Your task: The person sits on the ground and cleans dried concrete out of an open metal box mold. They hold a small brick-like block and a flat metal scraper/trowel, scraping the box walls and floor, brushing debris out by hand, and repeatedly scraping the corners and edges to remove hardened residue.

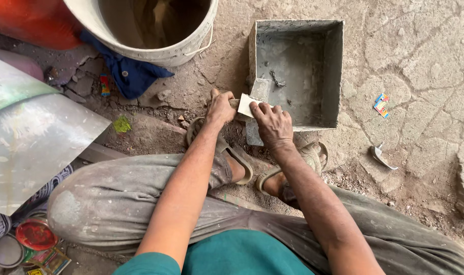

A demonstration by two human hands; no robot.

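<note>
Gripping a flat trowel (248, 104) at the near edge of the grey tray (339, 71), left hand (220, 108) clamps its handle, right hand (272, 124) fingers press the stiff, probably gritty blade.

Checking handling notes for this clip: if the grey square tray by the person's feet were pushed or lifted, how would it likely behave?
The grey square tray would probably slide rather than tip: it sits flat and low on the cracked ground. Its straight, thin walls suggest it is stiff. It looks nearly empty, only crusted, so likely fairly light.
</note>
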